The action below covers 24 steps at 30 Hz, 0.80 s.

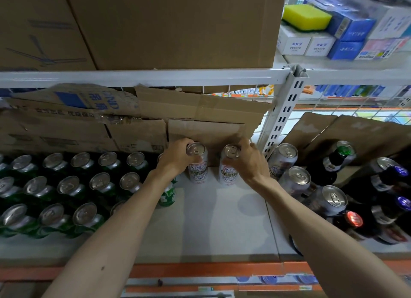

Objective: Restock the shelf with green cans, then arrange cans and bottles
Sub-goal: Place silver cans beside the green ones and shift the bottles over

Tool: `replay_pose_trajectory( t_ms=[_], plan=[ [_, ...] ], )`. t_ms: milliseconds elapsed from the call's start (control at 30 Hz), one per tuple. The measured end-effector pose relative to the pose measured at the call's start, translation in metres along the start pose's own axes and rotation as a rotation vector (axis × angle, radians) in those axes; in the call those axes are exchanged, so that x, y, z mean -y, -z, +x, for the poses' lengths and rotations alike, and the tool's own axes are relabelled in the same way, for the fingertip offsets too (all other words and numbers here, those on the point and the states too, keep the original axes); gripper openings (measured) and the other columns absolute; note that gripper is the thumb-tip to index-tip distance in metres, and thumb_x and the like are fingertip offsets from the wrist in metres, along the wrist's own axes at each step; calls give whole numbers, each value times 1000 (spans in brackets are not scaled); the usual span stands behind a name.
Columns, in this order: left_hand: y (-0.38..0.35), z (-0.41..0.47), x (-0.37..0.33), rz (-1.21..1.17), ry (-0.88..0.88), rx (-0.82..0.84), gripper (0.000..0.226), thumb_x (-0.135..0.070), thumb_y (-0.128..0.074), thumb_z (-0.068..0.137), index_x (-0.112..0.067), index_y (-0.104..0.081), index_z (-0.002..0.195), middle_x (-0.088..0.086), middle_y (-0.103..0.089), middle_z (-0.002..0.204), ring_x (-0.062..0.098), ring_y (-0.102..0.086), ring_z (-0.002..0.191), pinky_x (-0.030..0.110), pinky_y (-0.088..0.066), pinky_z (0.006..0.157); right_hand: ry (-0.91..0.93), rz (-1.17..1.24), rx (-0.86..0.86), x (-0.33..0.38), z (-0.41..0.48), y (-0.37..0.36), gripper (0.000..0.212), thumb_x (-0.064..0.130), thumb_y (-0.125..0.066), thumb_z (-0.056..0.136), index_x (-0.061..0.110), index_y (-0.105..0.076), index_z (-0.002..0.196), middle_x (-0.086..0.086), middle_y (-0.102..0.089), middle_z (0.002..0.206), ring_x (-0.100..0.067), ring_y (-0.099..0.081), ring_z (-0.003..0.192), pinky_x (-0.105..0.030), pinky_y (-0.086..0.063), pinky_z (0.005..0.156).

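I see both arms reaching to the back of the shelf [224, 222]. The left hand [178, 158] has its grip closed around the upper part of the left white can [198, 172]; the fingers curl over the rim from the left side. The right hand [250, 162] does the same on the right white can [228, 172], with the fingers wrapped around its top from the right side. Both cans stand upright on the white shelf board, near each other but apart, with a narrow strip of bare shelf between them. They are just in front of the cardboard sheets [206, 124] that line the back of the shelf.

On the left side of the shelf the green cans [66, 186] stand in rows, close together, with their silver tops up. One more green can [169, 196] is partly hidden under the left forearm, at the right end of these rows.

To the right of my right hand there is a line of silver cans [298, 177] that goes from the back toward the front edge. Beyond them stand the dark bottles [342, 157], some with coloured caps.

A white slotted post [282, 119] rises behind the silver cans. On the upper shelf a big cardboard box [178, 26] sits over the hands, and further right I see a yellow sponge [307, 17] on top of small boxes [351, 32] in blue and white.
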<state>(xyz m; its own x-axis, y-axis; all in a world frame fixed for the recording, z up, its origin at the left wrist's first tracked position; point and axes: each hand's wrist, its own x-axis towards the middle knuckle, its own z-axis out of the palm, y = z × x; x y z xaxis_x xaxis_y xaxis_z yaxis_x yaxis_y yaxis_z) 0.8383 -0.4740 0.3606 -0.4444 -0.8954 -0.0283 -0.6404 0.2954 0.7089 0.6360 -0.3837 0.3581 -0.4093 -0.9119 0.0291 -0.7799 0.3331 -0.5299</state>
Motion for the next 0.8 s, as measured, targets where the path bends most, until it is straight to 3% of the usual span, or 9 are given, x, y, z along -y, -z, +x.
replay_pose_trajectory(
  t_ms=[100, 333, 533, 800],
  plan=[
    [-1, -1, 0, 3, -35, -20, 34, -32, -78, 79, -20, -68, 109, -2, -71, 102, 16, -66, 94, 42, -55, 83, -15, 24, -1, 0, -3, 0, 66, 48, -81, 68, 15, -47, 114, -12, -61, 108, -36, -62, 92, -39, -48, 71],
    [6, 2, 2, 18, -66, 53, 36, -21, -75, 84, -16, -66, 119, 4, -70, 111, 18, -64, 101, 43, -56, 86, -23, 51, 12, 4, -3, 1, 65, 41, -84, 68, 11, -46, 112, -13, -59, 113, -37, -60, 98, -44, -49, 78],
    [7, 5, 8, 10, -58, 66, 49, -22, -80, 79, -16, -64, 125, 2, -69, 118, 16, -63, 106, 39, -52, 92, -31, 92, 9, 6, -3, 0, 65, 35, -85, 67, 11, -45, 113, -12, -58, 116, -35, -58, 101, -44, -48, 81],
    [1, 2, 8, -16, -59, 20, 53, -24, -83, 75, -18, -65, 124, -1, -70, 115, 15, -64, 103, 36, -52, 90, -46, 123, 5, 3, -3, -2, 65, 34, -86, 66, 14, -47, 114, -10, -59, 113, -33, -59, 97, -38, -45, 74]
  ],
)
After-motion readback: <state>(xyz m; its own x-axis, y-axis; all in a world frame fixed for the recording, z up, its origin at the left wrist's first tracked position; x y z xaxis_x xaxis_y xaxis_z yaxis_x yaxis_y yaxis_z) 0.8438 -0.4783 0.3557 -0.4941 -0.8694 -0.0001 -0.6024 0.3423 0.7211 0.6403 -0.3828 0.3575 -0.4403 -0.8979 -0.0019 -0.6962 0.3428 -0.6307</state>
